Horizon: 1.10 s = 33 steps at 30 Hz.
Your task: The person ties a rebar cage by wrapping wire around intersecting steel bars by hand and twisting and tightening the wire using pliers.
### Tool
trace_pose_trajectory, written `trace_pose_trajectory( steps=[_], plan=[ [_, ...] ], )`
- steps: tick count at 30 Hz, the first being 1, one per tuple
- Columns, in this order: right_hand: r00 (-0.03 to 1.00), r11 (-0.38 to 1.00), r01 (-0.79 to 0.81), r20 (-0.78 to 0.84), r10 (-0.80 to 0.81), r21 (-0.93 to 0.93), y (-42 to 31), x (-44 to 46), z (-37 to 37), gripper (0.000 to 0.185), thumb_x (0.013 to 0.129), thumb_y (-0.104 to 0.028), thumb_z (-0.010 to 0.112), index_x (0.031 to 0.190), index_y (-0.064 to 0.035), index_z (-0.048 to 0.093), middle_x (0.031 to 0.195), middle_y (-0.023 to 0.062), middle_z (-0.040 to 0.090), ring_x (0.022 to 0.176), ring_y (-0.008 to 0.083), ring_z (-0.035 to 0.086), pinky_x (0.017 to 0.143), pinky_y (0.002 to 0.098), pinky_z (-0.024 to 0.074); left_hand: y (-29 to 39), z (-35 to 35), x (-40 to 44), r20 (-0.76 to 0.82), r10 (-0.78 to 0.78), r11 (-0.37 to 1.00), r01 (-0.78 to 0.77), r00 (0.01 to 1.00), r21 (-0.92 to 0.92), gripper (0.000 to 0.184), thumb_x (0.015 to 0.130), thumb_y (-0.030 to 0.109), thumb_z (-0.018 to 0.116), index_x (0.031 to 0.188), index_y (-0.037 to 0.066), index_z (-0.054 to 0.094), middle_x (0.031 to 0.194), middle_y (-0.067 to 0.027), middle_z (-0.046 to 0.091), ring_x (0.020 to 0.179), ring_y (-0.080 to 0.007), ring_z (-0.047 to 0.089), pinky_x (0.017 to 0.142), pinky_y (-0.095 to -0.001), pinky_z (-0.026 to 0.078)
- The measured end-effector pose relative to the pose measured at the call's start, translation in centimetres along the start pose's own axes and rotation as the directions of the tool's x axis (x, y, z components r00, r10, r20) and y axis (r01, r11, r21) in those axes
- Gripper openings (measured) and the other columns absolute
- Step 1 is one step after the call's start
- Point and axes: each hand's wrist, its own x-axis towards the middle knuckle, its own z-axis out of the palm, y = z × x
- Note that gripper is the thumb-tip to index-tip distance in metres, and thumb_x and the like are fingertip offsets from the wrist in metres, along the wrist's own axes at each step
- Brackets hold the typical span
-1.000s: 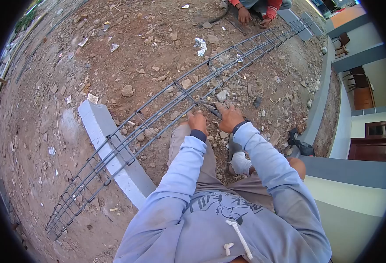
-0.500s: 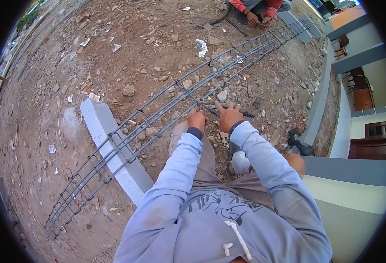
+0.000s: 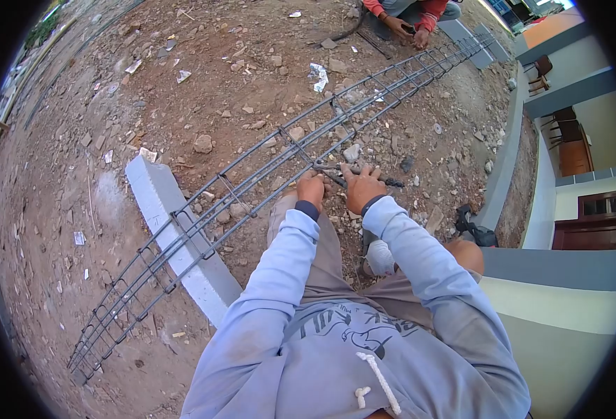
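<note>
A long rebar cage (image 3: 252, 185) of dark bars and square stirrups runs diagonally across the view. My right hand (image 3: 364, 188) is closed around a pair of dark pincers (image 3: 332, 167), whose head reaches the cage's near bar at a stirrup corner. One dark handle end sticks out to the right of that hand. Close beside it, just below the same bar, my left hand (image 3: 311, 188) has its fingers curled together. What those fingers pinch is too small and hidden to name.
A pale block (image 3: 175, 230) supports the cage at left, and another block (image 3: 461, 38) stands under its far end. A co-worker in red sleeves (image 3: 419, 17) crouches there. Rubble and paper scraps (image 3: 318, 77) litter the soil. A black bag (image 3: 477, 230) lies by the building at right.
The view has shifted slightly. My hands and the pincers stay at the same stirrup corner, with only small finger movement. The co-worker's hands have moved a little.
</note>
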Motion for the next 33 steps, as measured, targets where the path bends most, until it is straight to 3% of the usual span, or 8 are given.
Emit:
trace_pose_trajectory(
  steps=[6,9,12,15,19,25,29,33],
  plan=[
    [0.998,0.998,0.049,-0.045,-0.048,0.034,0.8,0.5,0.9,0.055,0.084,-0.020,0.047,0.137,-0.0112,0.037,0.126,0.0272,0.047,0.114,0.0416,0.049,0.091,0.0484,0.0447,0.6,-0.1,-0.4,0.018,-0.012,1.000,0.012,1.000,0.001,0.012,0.089,0.005,0.043,0.098,0.002,0.050,0.075,-0.0064,0.057,0.056,-0.0134,0.054,0.048,-0.0275,0.044],
    [0.997,0.994,0.056,0.048,-0.061,0.097,1.5,1.8,2.0,0.041,0.088,-0.024,0.041,0.120,-0.0024,0.054,0.104,0.0194,0.063,0.103,0.0341,0.059,0.083,0.0455,0.0469,1.0,-0.1,-0.9,0.030,-0.031,0.999,0.031,0.999,-0.013,0.014,0.090,0.006,0.043,0.101,0.000,0.049,0.080,-0.0085,0.058,0.060,-0.0164,0.058,0.052,-0.0297,0.050],
    [0.815,0.831,0.553,0.248,-0.524,-0.061,3.2,5.2,3.9,0.031,0.085,-0.021,0.049,0.097,0.0044,0.061,0.085,0.0204,0.066,0.073,0.0310,0.066,0.064,0.0364,0.0529,1.2,-0.2,-1.2,0.052,-0.014,1.000,0.014,0.999,0.005,0.016,0.091,0.009,0.045,0.103,-0.001,0.050,0.084,-0.0093,0.058,0.066,-0.0191,0.061,0.055,-0.0308,0.053],
    [0.822,0.884,-0.023,0.512,-0.249,0.467,2.7,3.1,-1.4,0.029,0.085,-0.022,0.054,0.084,0.0051,0.063,0.080,0.0165,0.067,0.062,0.0258,0.066,0.051,0.0344,0.0514,0.7,0.4,-1.8,-0.052,0.059,0.984,-0.049,0.997,0.169,0.021,0.090,0.016,0.052,0.100,-0.002,0.051,0.084,-0.0085,0.057,0.065,-0.0177,0.058,0.057,-0.0302,0.055],
    [0.667,0.390,-0.473,0.611,-0.427,0.790,4.5,4.3,3.9,0.026,0.087,-0.024,0.057,0.089,0.0012,0.063,0.081,0.0107,0.068,0.060,0.0186,0.066,0.039,0.0251,0.0410,0.2,1.2,-1.4,-0.157,0.160,0.942,-0.103,0.975,0.319,0.031,0.084,0.029,0.063,0.088,0.000,0.055,0.076,-0.0051,0.055,0.059,-0.0125,0.052,0.049,-0.0276,0.048],
    [0.584,0.338,-0.514,0.610,-0.536,0.789,5.1,4.9,4.3,0.023,0.087,-0.021,0.055,0.091,0.0004,0.062,0.080,0.0123,0.068,0.061,0.0188,0.066,0.038,0.0232,0.0388,-2.9,0.4,2.6,-0.170,0.271,0.925,-0.208,0.947,0.317,0.043,0.080,0.038,0.065,0.086,-0.004,0.058,0.067,-0.0080,0.058,0.060,-0.0166,0.056,0.045,-0.0335,0.041],
    [0.620,0.287,-0.519,0.586,-0.521,0.805,4.3,3.5,2.2,0.025,0.088,-0.023,0.055,0.091,0.0005,0.062,0.077,0.0155,0.068,0.056,0.0181,0.065,0.039,0.0240,0.0397,-3.8,0.2,3.4,0.058,-0.111,0.982,0.119,0.992,-0.146,0.039,0.083,0.039,0.060,0.091,0.001,0.055,0.078,-0.0111,0.058,0.072,-0.0224,0.058,0.063,-0.0338,0.047],
    [0.660,0.229,-0.399,0.452,-0.600,0.888,4.0,4.0,4.2,0.031,0.087,-0.028,0.058,0.090,0.0031,0.062,0.078,0.0145,0.068,0.061,0.0221,0.065,0.047,0.0296,0.0469,0.5,4.0,-1.3,0.252,-0.134,0.769,0.261,0.958,-0.583,0.022,0.088,0.025,0.053,0.090,0.003,0.051,0.076,-0.0038,0.058,0.077,-0.0245,0.056,0.064,-0.0376,0.046]
  ],
)
